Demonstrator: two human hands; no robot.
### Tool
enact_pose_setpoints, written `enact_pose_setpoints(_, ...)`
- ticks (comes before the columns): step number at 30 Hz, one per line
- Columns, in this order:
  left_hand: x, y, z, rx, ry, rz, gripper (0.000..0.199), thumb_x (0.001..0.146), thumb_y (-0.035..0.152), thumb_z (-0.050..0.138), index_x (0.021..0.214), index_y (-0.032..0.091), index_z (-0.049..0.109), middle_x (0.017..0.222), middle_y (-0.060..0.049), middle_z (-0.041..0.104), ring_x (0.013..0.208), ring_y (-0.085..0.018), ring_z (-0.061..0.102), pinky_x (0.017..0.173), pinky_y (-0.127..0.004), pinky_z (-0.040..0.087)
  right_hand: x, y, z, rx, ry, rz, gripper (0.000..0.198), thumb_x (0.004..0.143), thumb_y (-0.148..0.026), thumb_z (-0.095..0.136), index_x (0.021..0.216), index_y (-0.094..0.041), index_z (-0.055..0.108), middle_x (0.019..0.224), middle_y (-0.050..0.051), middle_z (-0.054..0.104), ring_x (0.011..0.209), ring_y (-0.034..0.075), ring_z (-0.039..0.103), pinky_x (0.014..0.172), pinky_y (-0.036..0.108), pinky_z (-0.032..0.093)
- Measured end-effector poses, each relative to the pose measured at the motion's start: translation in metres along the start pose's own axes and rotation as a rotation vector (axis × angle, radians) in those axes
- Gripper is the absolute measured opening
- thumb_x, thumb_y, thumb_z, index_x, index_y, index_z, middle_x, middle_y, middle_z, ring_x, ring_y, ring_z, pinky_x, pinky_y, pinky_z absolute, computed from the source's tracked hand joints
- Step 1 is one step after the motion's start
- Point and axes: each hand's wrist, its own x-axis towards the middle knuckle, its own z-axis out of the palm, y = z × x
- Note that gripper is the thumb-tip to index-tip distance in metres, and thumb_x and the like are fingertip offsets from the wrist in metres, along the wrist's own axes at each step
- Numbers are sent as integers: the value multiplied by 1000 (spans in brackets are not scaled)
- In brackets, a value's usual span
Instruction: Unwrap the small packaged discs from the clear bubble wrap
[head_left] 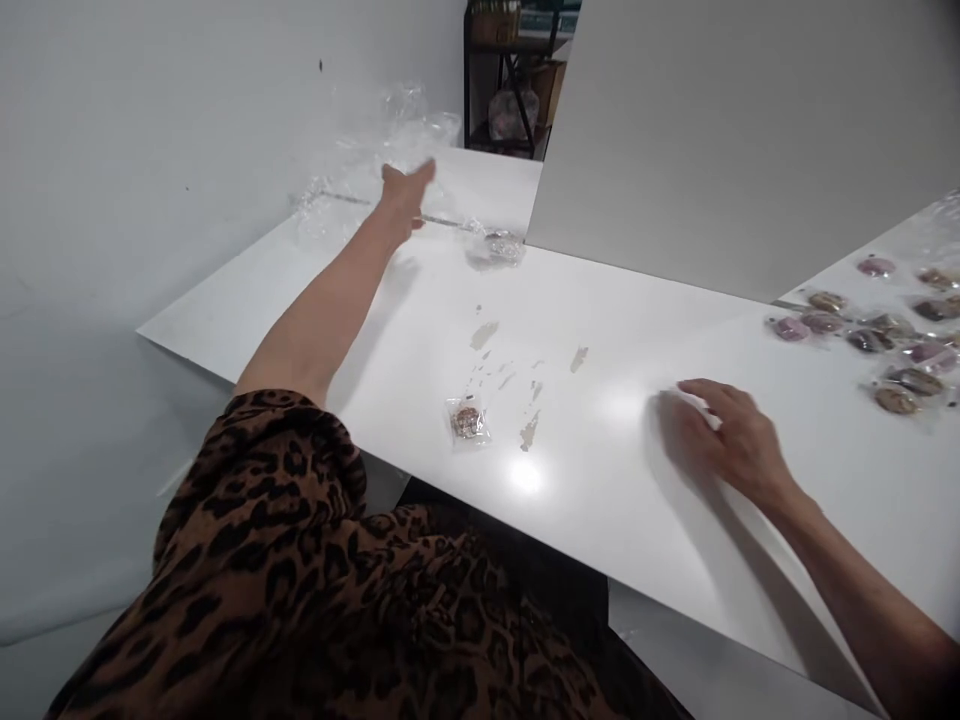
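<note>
Packet point(468, 421), clear, crinkled and squarish, a round brown piece point(468, 419) with pale markings inside, flat on the bench point(420, 330) at six o'clock, left hand point(406, 197) at eleven, spread wide, right hand point(739, 437) past three, loosely uncurled

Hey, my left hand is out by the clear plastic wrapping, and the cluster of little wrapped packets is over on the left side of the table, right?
Not quite: the head view shows the cluster of wrapped packets on the right side of the table, beyond your right hand. Your left hand is indeed out by the clear plastic wrapping.
</note>
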Motion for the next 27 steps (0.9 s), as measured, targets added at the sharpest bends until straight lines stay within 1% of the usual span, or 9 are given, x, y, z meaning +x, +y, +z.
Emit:
enact_pose_setpoints(2,-48,-17,5,76,-60,-175,36,104,32,45,121,3,56,143,-20,54,113,-15,62,88,-33,46,1,-52,12,155,-129,-87,41,98,-46,53,134,-30,63,135,14,66,126,38,63,99,60,57)
enact_pose_setpoints(5,-139,-34,1,167,-327,-23,34,85,26,77,114,10,69,118,-14,71,99,-19,67,87,-34,53,7,-134,42,318,-346,-292,54,97,-55,55,150,-46,48,155,2,54,141,37,54,110,66,50)
enact_pose_setpoints(7,-193,-39,-9,243,-496,27,30,80,29,80,107,15,75,104,-10,75,91,-20,68,86,-35,54,14,-178,63,351,-478,-413,60,94,-64,58,151,-58,41,163,-11,43,150,35,43,120,66,41)
enact_pose_setpoints(9,-233,-41,-24,324,-572,49,24,82,33,76,102,19,78,100,-8,75,88,-20,68,84,-34,54,22,-206,81,365,-537,-479,52,94,-65,54,145,-62,47,160,-17,45,151,34,43,122,63,40)
enact_pose_setpoints(14,-271,-37,-53,285,-636,29,34,91,50,63,102,21,78,106,-10,74,91,-20,68,78,-32,54,47,-227,99,494,-515,-428,30,100,-50,43,116,-45,68,115,-5,75,114,32,69,107,58,53)
enact_pose_setpoints(18,-272,-32,-49,13,-783,-205,58,95,62,55,133,20,63,109,-13,72,83,-18,72,68,-28,54,57,-218,90,867,-439,1,27,91,-62,62,96,-35,61,72,-6,69,68,23,68,69,45,59)
enact_pose_setpoints(21,-267,-37,-35,-68,-762,-246,71,88,55,70,147,22,49,114,-12,69,80,-16,73,70,-28,55,62,-182,76,1140,-243,356,43,76,-64,80,86,-26,60,73,-2,70,58,17,63,54,33,53)
enact_pose_setpoints(23,-255,-44,-24,-52,-705,-195,68,83,50,75,141,22,54,111,-9,67,78,-15,71,69,-27,54,68,-136,57,1147,-42,543,43,71,-55,86,83,-22,62,78,3,72,58,15,62,52,30,52)
enact_pose_setpoints(27,-204,-54,6,129,-540,-35,50,80,42,75,123,20,67,106,-7,68,79,-15,66,74,-29,54,85,-16,-11,842,442,904,21,82,-21,73,72,-18,55,66,4,61,59,14,58,60,32,54)
